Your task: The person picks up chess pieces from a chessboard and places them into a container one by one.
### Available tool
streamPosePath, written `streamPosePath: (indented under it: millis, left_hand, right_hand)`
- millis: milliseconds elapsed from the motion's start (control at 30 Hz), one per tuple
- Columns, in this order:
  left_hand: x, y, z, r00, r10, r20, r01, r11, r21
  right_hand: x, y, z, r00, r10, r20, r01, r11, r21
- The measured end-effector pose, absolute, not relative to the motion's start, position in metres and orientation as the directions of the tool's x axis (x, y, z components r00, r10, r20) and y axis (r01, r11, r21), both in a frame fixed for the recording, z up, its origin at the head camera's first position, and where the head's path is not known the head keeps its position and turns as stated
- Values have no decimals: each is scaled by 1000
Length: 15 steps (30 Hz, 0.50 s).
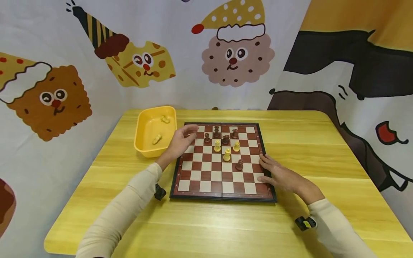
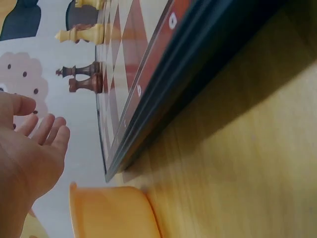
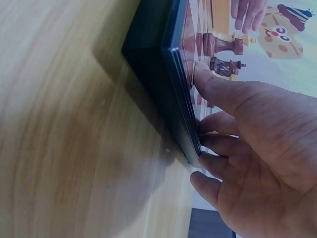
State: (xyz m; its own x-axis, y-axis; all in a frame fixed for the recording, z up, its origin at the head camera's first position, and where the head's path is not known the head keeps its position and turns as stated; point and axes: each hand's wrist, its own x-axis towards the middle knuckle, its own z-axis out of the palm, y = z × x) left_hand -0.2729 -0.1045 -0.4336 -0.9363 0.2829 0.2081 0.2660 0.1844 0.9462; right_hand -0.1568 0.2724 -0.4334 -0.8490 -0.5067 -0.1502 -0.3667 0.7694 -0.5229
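Observation:
A brown-and-cream chessboard (image 1: pixel 205 175) lies flat with its dark frame around it. My left hand (image 1: pixel 180 143) hovers over the board's far left side; its fingers are loosely bent and nothing shows between them in the left wrist view. My right hand (image 1: pixel 280 173) rests at the right edge, thumb (image 3: pixel 210 82) on the squares and fingers along the frame. Several dark pieces stand on the board, among them a king (image 1: pixel 216 131) and a rook (image 3: pixel 223 44). Three pale yellow pieces stand among them, one a little forward at the centre (image 1: pixel 227 155).
Left of the board is a yellow plastic basin (image 1: pixel 146 153) with two pale chess pieces lying in it, one near its front (image 1: pixel 157 139). Everything sits on a yellow wood-grain table (image 1: pixel 222 229). Behind hangs a cartoon-printed curtain (image 1: pixel 190 86).

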Motion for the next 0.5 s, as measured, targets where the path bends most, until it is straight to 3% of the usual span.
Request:
streamPosePath:
  millis: [500]
  left_hand:
    - [-277, -85, -444, -944, 320, 73, 190, 352, 916]
  right_hand:
    - [-156, 272, -433, -852, -508, -128, -372, 759, -535]
